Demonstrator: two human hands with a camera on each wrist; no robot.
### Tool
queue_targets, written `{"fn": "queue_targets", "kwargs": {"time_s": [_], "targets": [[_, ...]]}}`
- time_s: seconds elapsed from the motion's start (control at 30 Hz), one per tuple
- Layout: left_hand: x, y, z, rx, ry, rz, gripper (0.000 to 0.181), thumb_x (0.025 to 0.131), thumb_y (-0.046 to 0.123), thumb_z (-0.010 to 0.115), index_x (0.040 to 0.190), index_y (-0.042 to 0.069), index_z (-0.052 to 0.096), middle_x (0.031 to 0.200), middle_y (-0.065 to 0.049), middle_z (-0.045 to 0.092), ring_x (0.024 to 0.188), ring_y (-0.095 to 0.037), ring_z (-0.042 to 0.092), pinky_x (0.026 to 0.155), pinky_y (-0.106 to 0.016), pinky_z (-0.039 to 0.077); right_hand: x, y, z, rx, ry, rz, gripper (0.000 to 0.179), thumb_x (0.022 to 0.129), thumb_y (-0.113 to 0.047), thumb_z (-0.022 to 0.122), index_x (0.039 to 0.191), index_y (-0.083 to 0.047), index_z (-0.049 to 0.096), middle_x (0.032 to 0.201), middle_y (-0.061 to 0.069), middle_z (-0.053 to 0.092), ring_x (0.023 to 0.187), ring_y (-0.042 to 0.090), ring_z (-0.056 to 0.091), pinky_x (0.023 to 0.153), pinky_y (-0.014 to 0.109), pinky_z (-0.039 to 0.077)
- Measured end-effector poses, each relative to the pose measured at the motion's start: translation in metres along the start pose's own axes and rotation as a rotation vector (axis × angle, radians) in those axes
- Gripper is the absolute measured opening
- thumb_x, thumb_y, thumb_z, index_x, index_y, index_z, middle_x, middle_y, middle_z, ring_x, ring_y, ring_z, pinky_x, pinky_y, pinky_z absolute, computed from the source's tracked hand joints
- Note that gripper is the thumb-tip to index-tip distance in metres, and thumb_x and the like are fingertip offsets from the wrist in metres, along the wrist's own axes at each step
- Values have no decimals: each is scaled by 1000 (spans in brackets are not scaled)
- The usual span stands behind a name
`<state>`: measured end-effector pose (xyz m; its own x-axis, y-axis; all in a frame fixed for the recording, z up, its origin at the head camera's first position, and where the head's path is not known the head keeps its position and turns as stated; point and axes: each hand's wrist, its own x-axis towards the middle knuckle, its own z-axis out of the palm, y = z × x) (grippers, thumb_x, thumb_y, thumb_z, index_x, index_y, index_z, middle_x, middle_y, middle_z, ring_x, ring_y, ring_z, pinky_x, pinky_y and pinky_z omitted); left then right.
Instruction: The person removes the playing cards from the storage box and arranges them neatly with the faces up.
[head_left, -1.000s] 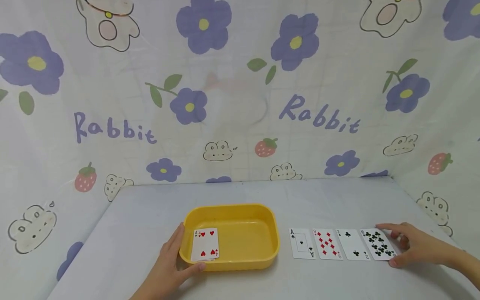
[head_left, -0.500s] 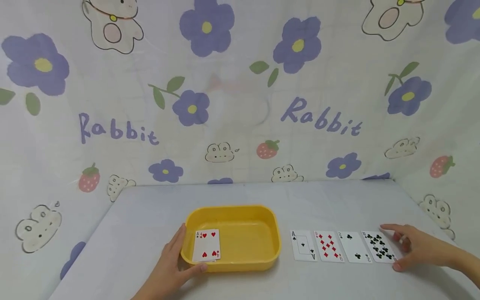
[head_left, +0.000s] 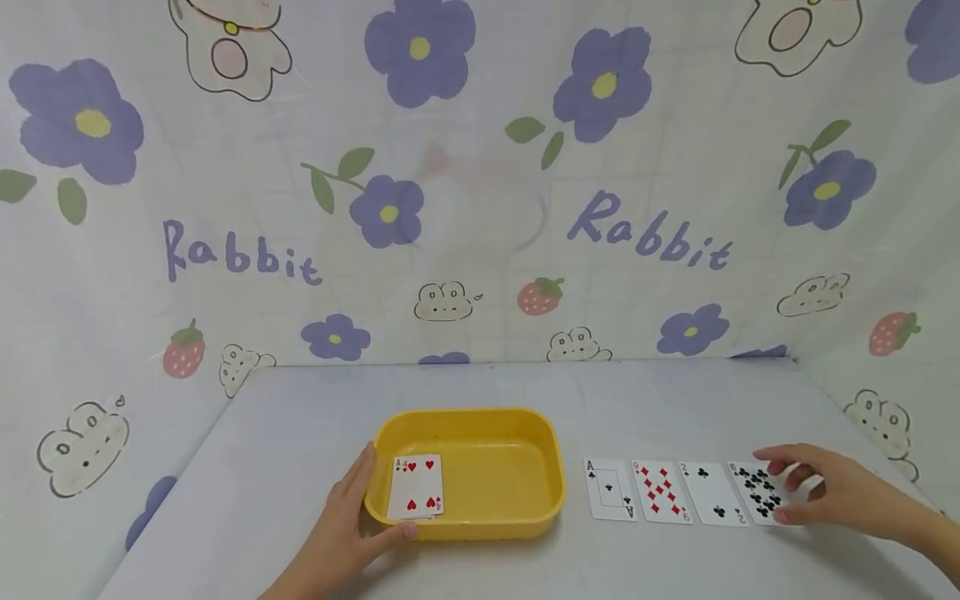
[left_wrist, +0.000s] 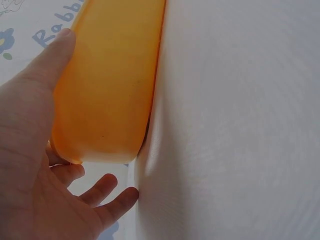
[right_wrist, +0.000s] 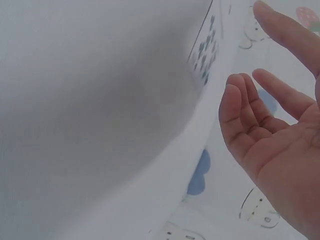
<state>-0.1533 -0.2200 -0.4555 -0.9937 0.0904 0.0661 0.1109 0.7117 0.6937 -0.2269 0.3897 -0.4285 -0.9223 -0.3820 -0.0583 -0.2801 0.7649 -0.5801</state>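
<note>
My left hand (head_left: 339,518) holds the left end of a yellow plastic tray (head_left: 480,530), its thumb at the front rim and its fingers along the end wall. In the left wrist view the outer fingers (left_wrist: 120,202) spread away from the tray wall. Inside the tray, at its left side, a four of hearts (head_left: 417,485) covers most of a black ace. To the right of the tray, my right hand (head_left: 851,493) hovers with parted thumb and fingers, overlapping the right edge of a ten of clubs (head_left: 753,485). Nothing shows between its fingers in the right wrist view.
Left of the ten lie, face up in a row, an ace of clubs (head_left: 609,489), a nine of diamonds (head_left: 662,493) and a two of clubs (head_left: 711,492). A printed cloth (head_left: 480,250) hangs behind the white table (head_left: 525,385).
My right hand has shifted left, from beside the ten of clubs to over its right edge. My left hand keeps its place on the tray; the view has shifted slightly.
</note>
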Motion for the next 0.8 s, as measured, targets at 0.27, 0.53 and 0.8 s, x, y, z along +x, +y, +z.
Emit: {"fn": "queue_targets", "kwargs": {"time_s": [0.27, 0.53, 0.8], "targets": [[-1, 1, 1, 2, 0, 10, 120, 74, 64, 76, 160, 14, 7, 164, -6, 8, 145, -32, 16, 114, -54, 20, 5, -39, 19, 24, 157, -189, 57, 78, -24, 85, 126, -6, 62, 103, 4, 60, 84, 13, 58, 67, 23, 53], [-2, 1, 2, 0, -5, -10, 120, 74, 65, 75, 160, 17, 6, 164, -4, 7, 145, -31, 16, 114, -55, 20, 20, -103, 53, 140, 242, -328, 46, 79, -19, 85, 120, -19, 64, 100, -6, 60, 86, 15, 59, 68, 24, 55], [-3, 0, 0, 9, 9, 28, 120, 74, 65, 75, 160, 15, 8, 164, -6, 8, 144, -33, 17, 113, -55, 20, 62, -179, 106, 432, 234, -398, 36, 83, -16, 81, 116, -18, 66, 103, -1, 63, 91, 24, 59, 76, 30, 56]]}}
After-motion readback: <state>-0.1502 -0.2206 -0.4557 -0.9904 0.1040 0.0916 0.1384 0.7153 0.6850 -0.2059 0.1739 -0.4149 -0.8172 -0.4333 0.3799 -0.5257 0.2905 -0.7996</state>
